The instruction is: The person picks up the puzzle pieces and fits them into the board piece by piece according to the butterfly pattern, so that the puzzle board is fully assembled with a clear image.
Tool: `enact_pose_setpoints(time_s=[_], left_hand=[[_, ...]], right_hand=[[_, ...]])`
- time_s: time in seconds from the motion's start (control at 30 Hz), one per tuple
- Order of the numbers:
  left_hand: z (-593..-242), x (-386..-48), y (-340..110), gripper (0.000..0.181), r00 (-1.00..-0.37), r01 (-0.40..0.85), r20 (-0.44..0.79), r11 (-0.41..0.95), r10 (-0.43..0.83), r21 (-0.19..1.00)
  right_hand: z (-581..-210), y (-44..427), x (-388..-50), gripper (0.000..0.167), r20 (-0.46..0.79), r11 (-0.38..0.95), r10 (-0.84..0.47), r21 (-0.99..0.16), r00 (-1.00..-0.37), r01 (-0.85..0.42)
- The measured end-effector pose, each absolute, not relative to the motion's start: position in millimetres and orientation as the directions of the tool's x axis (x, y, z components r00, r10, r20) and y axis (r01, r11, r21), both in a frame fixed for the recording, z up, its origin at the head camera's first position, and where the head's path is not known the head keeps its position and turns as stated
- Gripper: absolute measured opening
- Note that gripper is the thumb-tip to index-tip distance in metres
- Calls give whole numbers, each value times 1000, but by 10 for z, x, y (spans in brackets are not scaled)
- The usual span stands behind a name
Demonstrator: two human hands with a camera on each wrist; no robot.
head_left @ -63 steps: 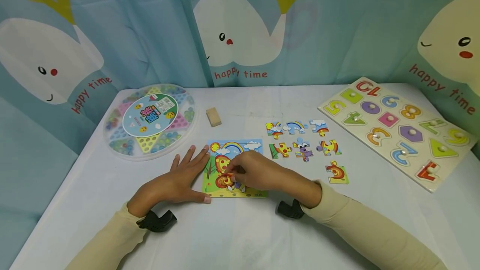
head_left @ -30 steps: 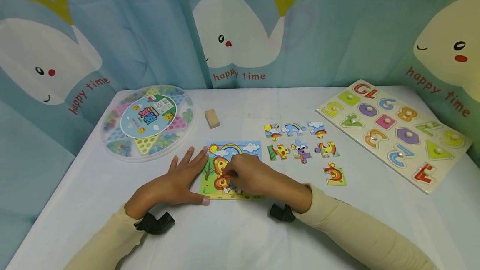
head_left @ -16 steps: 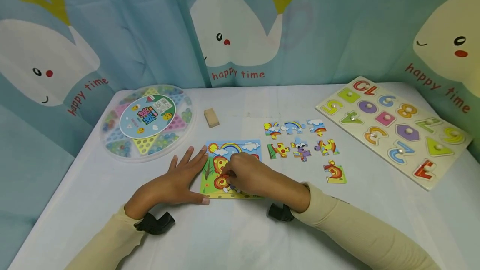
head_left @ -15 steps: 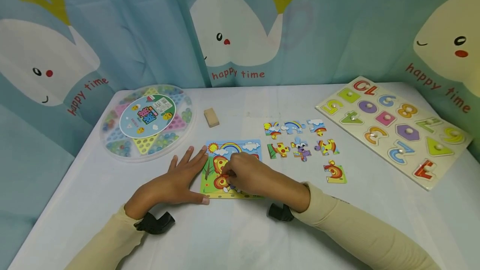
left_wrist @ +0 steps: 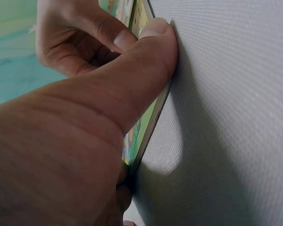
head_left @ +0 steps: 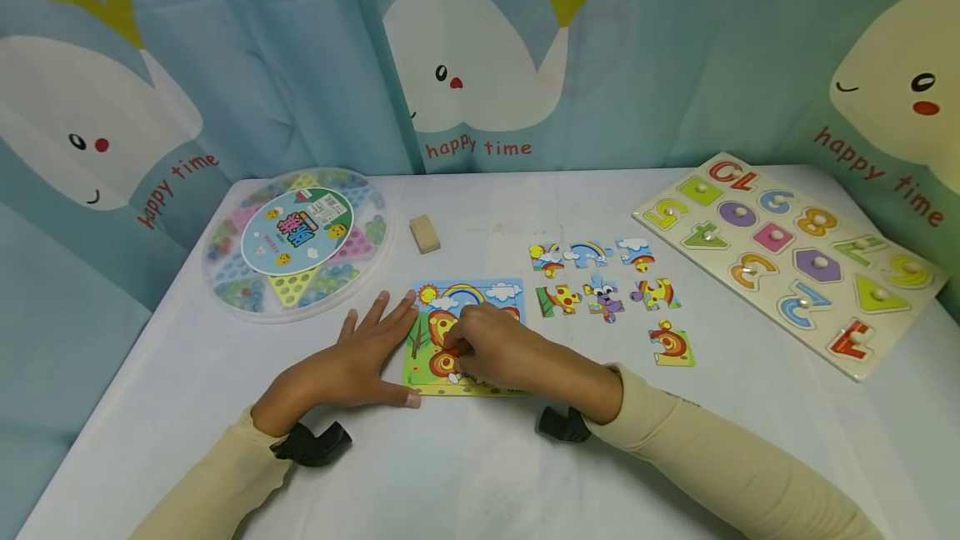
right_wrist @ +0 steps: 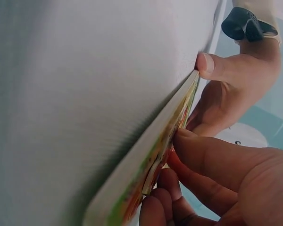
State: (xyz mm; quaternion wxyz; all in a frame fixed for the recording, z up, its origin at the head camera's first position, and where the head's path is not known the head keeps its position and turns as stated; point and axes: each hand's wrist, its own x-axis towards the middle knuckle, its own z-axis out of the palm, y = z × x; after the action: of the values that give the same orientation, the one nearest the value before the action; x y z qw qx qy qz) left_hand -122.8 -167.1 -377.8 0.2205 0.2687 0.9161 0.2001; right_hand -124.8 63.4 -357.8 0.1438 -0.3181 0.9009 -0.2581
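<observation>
A small picture puzzle board point(head_left: 510, 294) with a sun, a rainbow and a butterfly lies flat on the white table. My left hand point(head_left: 352, 365) rests with spread, straight fingers along its left side; the thumb touches the lower left corner. Over the board's middle, my right hand point(head_left: 498, 344) has its fingers curled and pinches a puzzle piece point(right_wrist: 152, 175), whose edge stands slightly raised from the board in the right wrist view. Much of that piece is hidden by the fingers. Several loose jigsaw pieces, among them a purple figure piece point(head_left: 604, 298), lie right of the board.
At the back left sits a round clear case point(head_left: 352, 286) of beads with a blue label. A wooden block point(head_left: 425, 234) lies behind the board. A peg puzzle board point(head_left: 780, 273) with numbers and shapes stands at the right. A whale-print curtain point(head_left: 480, 57) hangs behind.
The right hand has shifted slightly left and curled more closely over the butterfly picture since the earliest frame; in the last second it stays nearly still. The left hand keeps its place.
</observation>
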Motion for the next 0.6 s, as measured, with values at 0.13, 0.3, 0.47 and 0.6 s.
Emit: enact_pose_setpoints(time_s=[0.13, 0.3, 0.47, 0.6], left_hand=[[-3779, -1230, -1670, 113, -758, 405, -296, 775, 581, 485], [-3772, -1230, -1667, 113, -759, 403, -297, 776, 580, 485], [-3777, -1230, -1669, 113, -758, 405, -299, 777, 580, 481], [-3777, -1232, -1671, 113, -758, 398, -302, 776, 579, 488]], right_hand=[[-3567, 648, -1230, 22, -114, 672, -638, -564, -761, -479], [-3559, 683, -1260, 21, -150, 664, -647, -593, -748, -455], [-3541, 760, -1314, 20, -179, 615, -678, -669, -713, -417], [-3539, 855, -1359, 19, -155, 546, -719, -730, -678, -411]])
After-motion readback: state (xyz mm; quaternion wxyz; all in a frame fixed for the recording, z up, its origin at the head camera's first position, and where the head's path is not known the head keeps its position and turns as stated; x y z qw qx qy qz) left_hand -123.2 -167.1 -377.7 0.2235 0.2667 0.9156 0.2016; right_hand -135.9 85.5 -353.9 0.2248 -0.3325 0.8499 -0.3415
